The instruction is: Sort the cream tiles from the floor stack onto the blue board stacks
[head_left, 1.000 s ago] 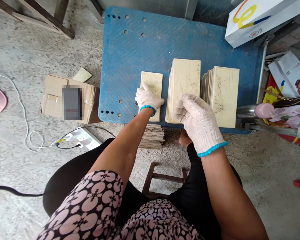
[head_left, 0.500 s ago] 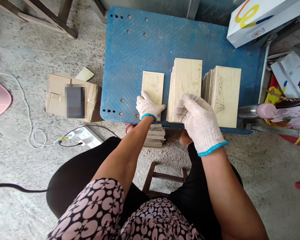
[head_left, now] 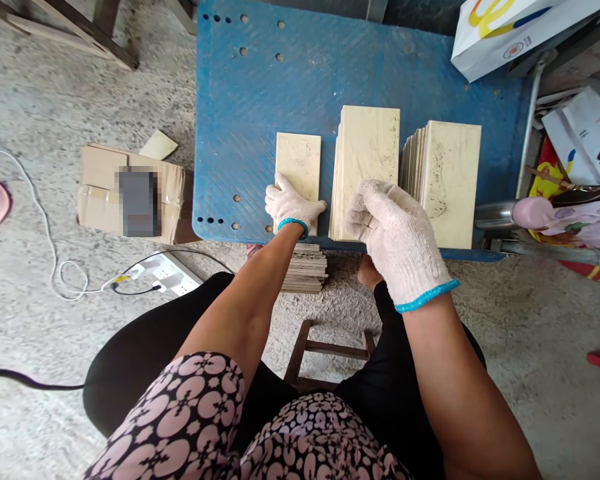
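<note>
Three groups of cream tiles lie on a blue platform (head_left: 260, 87). My left hand (head_left: 291, 204), in a white knit glove, rests flat on the near end of the small left tile (head_left: 299, 159). My right hand (head_left: 393, 233), also gloved, curls over the near edge of the middle tile stack (head_left: 367, 143), fingers closed on its top tiles. A third, fanned tile stack (head_left: 447, 173) stands to the right, untouched. Another pile of tiles (head_left: 305, 268) sits on the floor under the platform's front edge.
A cardboard box (head_left: 100, 193) and a power strip (head_left: 167, 270) with cables lie on the concrete floor at left. A white carton (head_left: 510, 30) sits at the platform's far right corner. Clutter and a metal bar (head_left: 527, 143) crowd the right side. A small wooden stool (head_left: 325, 353) stands between my legs.
Both hands keep their places on the tiles. The view has shifted slightly, so everything sits a little higher and further left in the picture.
</note>
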The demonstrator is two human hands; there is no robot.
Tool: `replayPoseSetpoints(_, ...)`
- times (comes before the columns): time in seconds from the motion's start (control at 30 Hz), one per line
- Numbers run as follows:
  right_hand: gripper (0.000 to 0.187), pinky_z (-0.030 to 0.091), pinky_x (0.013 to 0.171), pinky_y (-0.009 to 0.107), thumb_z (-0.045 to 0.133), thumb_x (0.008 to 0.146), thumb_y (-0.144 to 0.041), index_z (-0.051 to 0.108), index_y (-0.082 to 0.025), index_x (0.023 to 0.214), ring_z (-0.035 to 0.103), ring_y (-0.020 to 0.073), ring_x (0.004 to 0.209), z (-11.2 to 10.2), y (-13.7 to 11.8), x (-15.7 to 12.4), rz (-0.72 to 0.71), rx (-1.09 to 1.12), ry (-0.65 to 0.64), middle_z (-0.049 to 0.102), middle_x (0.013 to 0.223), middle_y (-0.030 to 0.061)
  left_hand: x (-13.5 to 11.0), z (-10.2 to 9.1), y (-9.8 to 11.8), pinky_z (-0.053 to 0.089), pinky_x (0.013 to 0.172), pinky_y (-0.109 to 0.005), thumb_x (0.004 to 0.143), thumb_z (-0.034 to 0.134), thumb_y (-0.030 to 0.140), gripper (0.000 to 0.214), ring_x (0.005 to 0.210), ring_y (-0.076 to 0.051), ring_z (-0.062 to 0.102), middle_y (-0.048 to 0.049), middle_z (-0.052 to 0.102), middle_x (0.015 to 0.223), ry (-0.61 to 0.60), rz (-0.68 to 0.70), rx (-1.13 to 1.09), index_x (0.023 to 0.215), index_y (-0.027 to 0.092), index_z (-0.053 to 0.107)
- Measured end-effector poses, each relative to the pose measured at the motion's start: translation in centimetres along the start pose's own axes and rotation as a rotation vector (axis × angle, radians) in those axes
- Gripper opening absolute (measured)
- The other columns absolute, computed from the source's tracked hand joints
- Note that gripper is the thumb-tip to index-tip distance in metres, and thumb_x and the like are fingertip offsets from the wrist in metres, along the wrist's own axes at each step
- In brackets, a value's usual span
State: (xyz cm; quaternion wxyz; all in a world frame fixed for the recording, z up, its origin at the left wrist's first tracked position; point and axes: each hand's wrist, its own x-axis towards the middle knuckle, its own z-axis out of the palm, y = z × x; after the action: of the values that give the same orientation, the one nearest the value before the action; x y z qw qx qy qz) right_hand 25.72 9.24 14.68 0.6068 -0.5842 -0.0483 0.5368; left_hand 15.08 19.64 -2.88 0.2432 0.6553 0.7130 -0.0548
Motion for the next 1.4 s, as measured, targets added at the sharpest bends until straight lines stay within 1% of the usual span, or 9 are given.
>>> replayPoseSetpoints(0.17,0.024,0.049,0.059,0.025,0.073,0.082,-0.039,0.057,-0.022,0.076,0.056,0.0087,0.058,0.2,0.0,0.0,0.007,-0.009,0.015,0.058,0.068,-0.0036,0.8,-0.5,0.9,0.029,0.110,-0.055,0.054,0.080,0.057,0.124,0.130,-0.043,0.034,-0.0202,0.033,0.139,-0.006,-0.005,0.006,0.152,0.018,0.014)
replayPoseSetpoints(0.3,0.027,0.048,0.057,0.024,0.075,0.080,-0.041,0.056,-0.023,0.077,0.055,0.0091,0.059,0.2,0.0,0.2,0.006,-0.009,0.006,0.057,0.066,-0.0037,1.0,-0.6,1.4,0.028,0.110,-0.057,0.056,0.081,0.054,0.125,0.132,-0.045,0.032,-0.0209,0.032,0.139,-0.021,-0.002,-0.027,0.152,0.017,0.011)
replayPoseSetpoints(0.57,0.028,0.050,0.057,0.026,0.076,0.079,-0.042,0.056,-0.023,0.077,0.057,0.0096,0.060,-0.1,0.4,0.5,-0.008,-0.026,0.014,0.056,0.067,-0.0040,1.6,0.0,1.1,0.031,0.111,-0.055,0.065,0.078,0.046,0.115,0.132,-0.042,0.035,-0.0198,0.034,0.139,-0.014,-0.004,0.016,0.154,0.018,0.012)
replayPoseSetpoints(0.87,0.023,0.050,0.058,0.025,0.075,0.080,-0.039,0.058,-0.023,0.079,0.058,0.0095,0.060,-0.1,0.2,0.4,0.019,-0.001,0.023,0.060,0.069,-0.0036,1.5,0.0,1.5,0.024,0.112,-0.060,0.061,0.080,0.048,0.122,0.137,-0.046,0.023,-0.0198,0.027,0.143,-0.040,-0.016,-0.026,0.154,0.020,0.007)
replayPoseSetpoints(1.03,0.024,0.050,0.057,0.026,0.076,0.079,-0.039,0.058,-0.024,0.077,0.057,0.0106,0.060,-0.2,0.3,0.5,0.015,0.000,0.013,0.059,0.068,-0.0032,1.8,0.0,0.9,0.027,0.114,-0.054,0.060,0.079,0.052,0.120,0.136,-0.043,0.029,-0.0189,0.030,0.143,-0.046,0.029,0.022,0.154,0.018,0.013)
replayPoseSetpoints(1.13,0.026,0.050,0.056,0.027,0.076,0.079,-0.042,0.057,-0.024,0.077,0.057,0.0112,0.059,-0.1,0.2,0.4,-0.004,-0.007,-0.001,0.059,0.068,-0.0027,1.6,-0.4,0.2,0.026,0.115,-0.051,0.060,0.079,0.055,0.119,0.139,-0.042,0.024,-0.0197,0.026,0.148,-0.027,0.055,0.048,0.153,0.016,0.016)
replayPoseSetpoints(1.23,0.028,0.050,0.056,0.027,0.075,0.078,-0.045,0.057,-0.024,0.077,0.058,0.0122,0.061,0.0,0.1,0.3,-0.022,-0.003,-0.023,0.059,0.068,-0.0023,0.9,-1.2,-0.6,0.028,0.114,-0.050,0.060,0.078,0.057,0.116,0.139,-0.042,0.023,-0.0194,0.024,0.148,-0.036,0.123,0.037,0.151,0.015,0.020)
replayPoseSetpoints(1.33,0.031,0.050,0.057,0.028,0.076,0.076,-0.047,0.056,-0.024,0.078,0.059,0.0141,0.064,0.1,0.0,0.2,-0.041,0.013,-0.036,0.059,0.068,-0.0018,-0.1,-1.9,-1.6,0.032,0.110,-0.051,0.061,0.078,0.054,0.106,0.134,-0.042,0.031,-0.0176,0.032,0.142,-0.070,0.234,0.034,0.148,0.017,0.029)
replayPoseSetpoints(1.4,0.032,0.051,0.058,0.029,0.077,0.075,-0.048,0.055,-0.024,0.078,0.059,0.0149,0.065,0.2,0.0,0.1,-0.048,0.025,-0.040,0.059,0.069,-0.0016,-0.7,-2.0,-2.3,0.034,0.107,-0.053,0.061,0.078,0.053,0.103,0.132,-0.043,0.033,-0.0174,0.034,0.139,-0.084,0.240,0.038,0.147,0.019,0.032)
